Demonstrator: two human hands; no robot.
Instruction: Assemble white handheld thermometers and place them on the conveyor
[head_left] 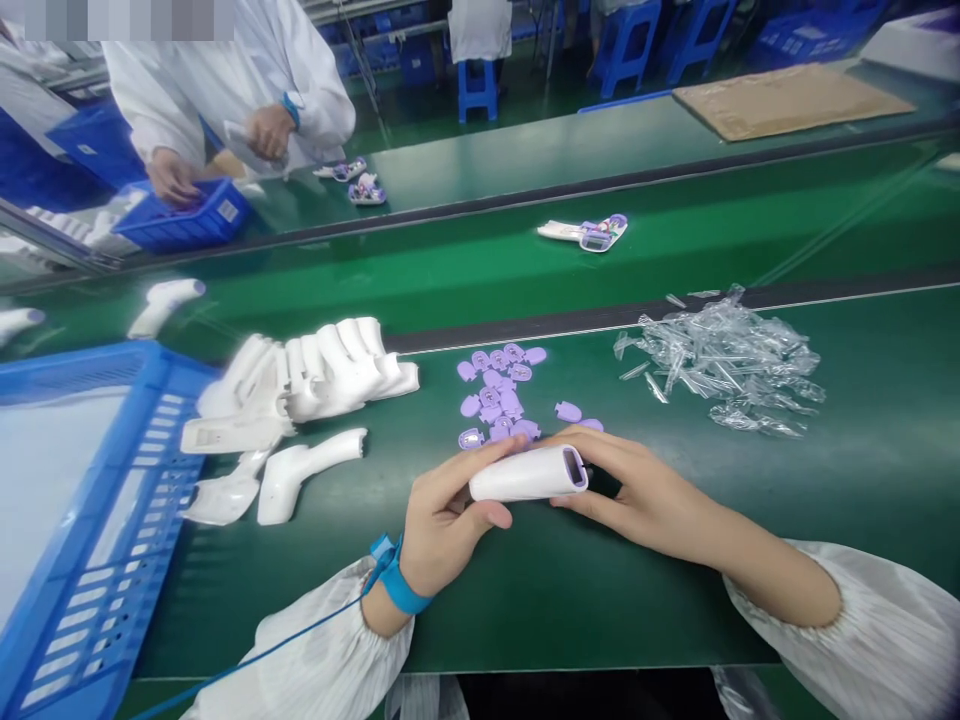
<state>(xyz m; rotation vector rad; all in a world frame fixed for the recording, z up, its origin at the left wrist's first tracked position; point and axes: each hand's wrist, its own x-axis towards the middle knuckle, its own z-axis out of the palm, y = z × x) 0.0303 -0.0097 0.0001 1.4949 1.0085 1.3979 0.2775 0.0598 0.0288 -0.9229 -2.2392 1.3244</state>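
A white gun-shaped device body (pixel 521 475), which looks like an infrared thermometer, lies between my hands, its purple-rimmed dark window facing right. My left hand (pixel 446 510) wraps its left end, thumb below and fingers above, with a blue band on the wrist. My right hand (pixel 630 485) grips the right end between fingers and thumb; a small dark part beside the window is partly hidden by the fingers. Just beyond lie several small purple plastic pieces (pixel 491 395). To the left are a pile of white housing shells (pixel 322 370) and a single shell (pixel 300 470) nearer me.
A blue basket (pixel 142 490) stands at left. Crumpled clear plastic film (pixel 720 355) lies to the right. On the green conveyor belt (pixel 450 270) rests an opened device (pixel 589 233). Across it, a co-worker in white (pixel 232 90) reaches into a blue bin (pixel 184 220); cardboard (pixel 795 100) lies far right.
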